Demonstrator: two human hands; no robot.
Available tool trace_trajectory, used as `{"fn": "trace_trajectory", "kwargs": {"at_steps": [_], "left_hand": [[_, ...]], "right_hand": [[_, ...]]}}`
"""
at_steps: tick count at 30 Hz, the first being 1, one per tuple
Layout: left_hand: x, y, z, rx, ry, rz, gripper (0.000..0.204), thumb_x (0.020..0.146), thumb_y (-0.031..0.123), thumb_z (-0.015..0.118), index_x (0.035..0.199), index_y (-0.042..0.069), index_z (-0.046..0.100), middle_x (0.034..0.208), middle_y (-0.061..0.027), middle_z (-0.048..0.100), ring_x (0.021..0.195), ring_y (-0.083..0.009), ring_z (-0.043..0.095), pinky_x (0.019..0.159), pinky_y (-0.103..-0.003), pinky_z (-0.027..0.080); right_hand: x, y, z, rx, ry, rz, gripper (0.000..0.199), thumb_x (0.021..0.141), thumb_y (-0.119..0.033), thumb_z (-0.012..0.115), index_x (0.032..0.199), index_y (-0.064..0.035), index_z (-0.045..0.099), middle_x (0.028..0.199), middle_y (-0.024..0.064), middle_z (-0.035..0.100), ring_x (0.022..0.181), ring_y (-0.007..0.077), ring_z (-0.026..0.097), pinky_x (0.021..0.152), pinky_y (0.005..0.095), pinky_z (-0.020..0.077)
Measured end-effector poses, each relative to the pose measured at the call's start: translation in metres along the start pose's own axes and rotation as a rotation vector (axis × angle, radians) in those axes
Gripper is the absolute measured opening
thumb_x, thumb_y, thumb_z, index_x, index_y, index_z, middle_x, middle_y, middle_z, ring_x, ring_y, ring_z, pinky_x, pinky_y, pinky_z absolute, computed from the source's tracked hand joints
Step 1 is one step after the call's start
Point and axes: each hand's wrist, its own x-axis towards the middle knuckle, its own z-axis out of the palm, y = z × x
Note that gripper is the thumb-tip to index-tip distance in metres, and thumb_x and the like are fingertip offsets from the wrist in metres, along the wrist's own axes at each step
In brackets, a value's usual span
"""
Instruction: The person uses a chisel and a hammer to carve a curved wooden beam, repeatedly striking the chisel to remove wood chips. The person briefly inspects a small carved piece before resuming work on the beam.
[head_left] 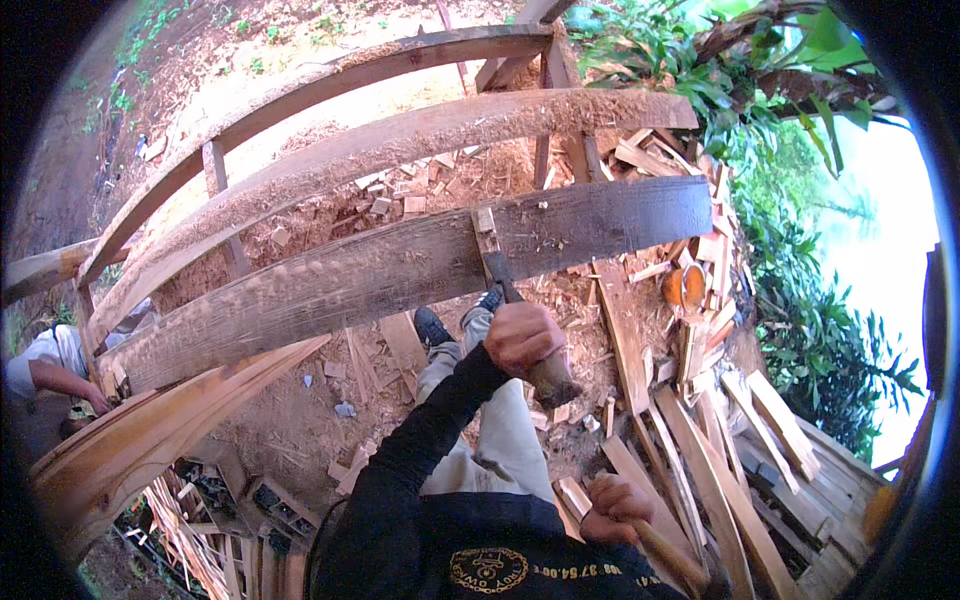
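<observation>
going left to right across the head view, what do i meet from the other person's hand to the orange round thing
Other person's hand, dark left shoe, left hand gripping a chisel-like tool, right hand gripping a wooden handle, orange round thing.

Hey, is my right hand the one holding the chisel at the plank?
No, the left hand grips the chisel, while the right hand holds a wooden handle lower down.
</observation>
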Motion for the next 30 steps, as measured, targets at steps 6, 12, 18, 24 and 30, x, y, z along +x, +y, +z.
{"fn": "trace_trajectory", "kwargs": {"at_steps": [6,12,18,24,30], "left_hand": [[0.006,-0.006,0.000,-0.013,0.051,-0.001,0.022,0.064,0.018,0.072,0.076,0.005,0.058,0.062,-0.0060,0.052,0.052,-0.0246,0.056,0.045,-0.035,0.041],[0.015,-0.023,-0.004,0.025,0.105,-0.114,0.016,0.070,0.017,0.071,0.071,0.007,0.059,0.062,-0.0056,0.055,0.053,-0.0245,0.060,0.048,-0.032,0.046],[0.010,-0.057,-0.017,-0.016,0.103,-0.593,0.017,0.073,0.007,0.070,0.079,0.011,0.055,0.073,-0.0032,0.057,0.067,-0.0169,0.058,0.062,-0.030,0.048],[0.050,-0.104,-0.045,-0.611,0.632,-0.919,0.015,0.080,0.017,0.064,0.078,0.008,0.052,0.067,-0.0042,0.053,0.054,-0.0133,0.053,0.050,-0.026,0.044],[0.102,-0.199,-0.091,-0.257,0.715,-1.273,0.023,0.079,0.023,0.061,0.070,0.003,0.054,0.052,-0.0074,0.051,0.042,-0.0180,0.052,0.041,-0.031,0.042]], "right_hand": [[-0.054,0.056,-0.048,-0.425,-0.132,0.667,0.031,0.099,-0.036,0.048,0.090,-0.0067,0.052,0.056,0.0019,0.042,0.045,0.0122,0.039,0.042,0.0261,0.0313],[-0.014,0.165,0.008,-0.299,0.188,0.764,0.026,0.096,-0.029,0.053,0.098,-0.0031,0.056,0.072,0.0019,0.055,0.057,0.0130,0.051,0.052,0.0284,0.0440],[0.039,0.287,0.096,-0.498,0.165,0.542,0.021,0.077,-0.017,0.074,0.077,-0.0033,0.058,0.070,0.0061,0.053,0.058,0.0212,0.054,0.055,0.0338,0.0440],[0.043,0.290,0.111,-0.644,0.064,0.682,0.025,0.080,-0.016,0.076,0.073,-0.0019,0.058,0.069,0.0050,0.054,0.062,0.0156,0.059,0.055,0.0345,0.0501],[0.034,0.303,0.114,-0.584,0.064,0.574,0.028,0.079,-0.019,0.077,0.073,-0.0013,0.057,0.073,0.0089,0.051,0.061,0.0258,0.055,0.055,0.0384,0.0461]]}}
